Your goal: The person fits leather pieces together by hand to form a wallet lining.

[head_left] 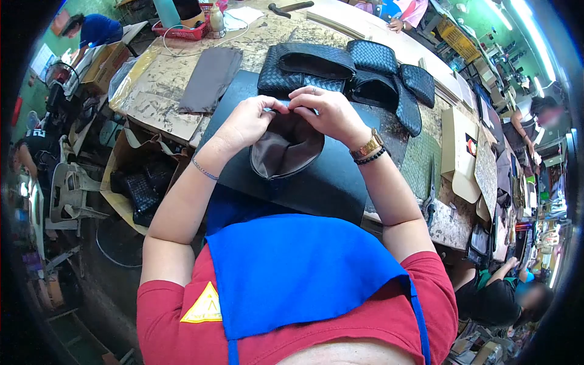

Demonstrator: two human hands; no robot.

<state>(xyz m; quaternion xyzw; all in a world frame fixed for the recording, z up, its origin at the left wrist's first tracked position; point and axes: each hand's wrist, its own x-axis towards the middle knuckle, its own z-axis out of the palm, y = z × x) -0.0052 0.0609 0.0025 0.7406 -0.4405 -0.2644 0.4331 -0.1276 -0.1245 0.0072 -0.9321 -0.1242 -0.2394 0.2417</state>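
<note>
Both my hands hold a dark pouch (286,149) with a brown lining, its mouth opened toward me. My left hand (246,121) pinches the far rim on the left side. My right hand (328,112) pinches the same rim on the right, with a gold watch and a bead bracelet at its wrist. The pouch rests over a black mat (331,182) on the worn worktable (158,91). Just beyond my hands lies a pile of black woven bags (350,70).
A brown fabric piece (210,79) lies at the left on the table. A red basket (182,30) with bottles stands at the far edge. More woven bags (143,191) sit in a box on the floor at left. Other people work at right and back left.
</note>
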